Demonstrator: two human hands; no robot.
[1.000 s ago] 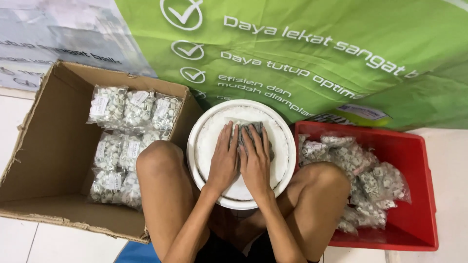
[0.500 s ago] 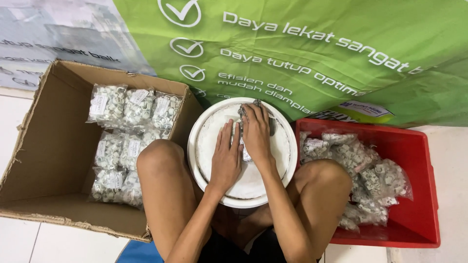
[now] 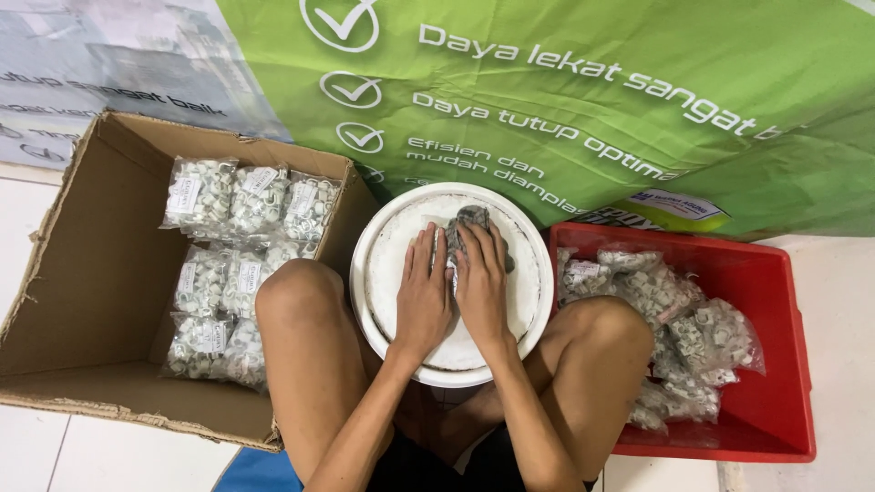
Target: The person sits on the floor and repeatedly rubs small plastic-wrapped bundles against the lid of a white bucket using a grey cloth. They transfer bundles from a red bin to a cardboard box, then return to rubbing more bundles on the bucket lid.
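Both hands lie flat on a white bucket lid; the right hand, fingers extended, presses a small grey packet at its fingertips, the left hand open just beside.

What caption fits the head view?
Both hands press a packet on a white lid, between box and red crate.

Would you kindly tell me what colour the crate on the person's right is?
The crate is red, seen in the head view; it holds clear bags of small white parts.
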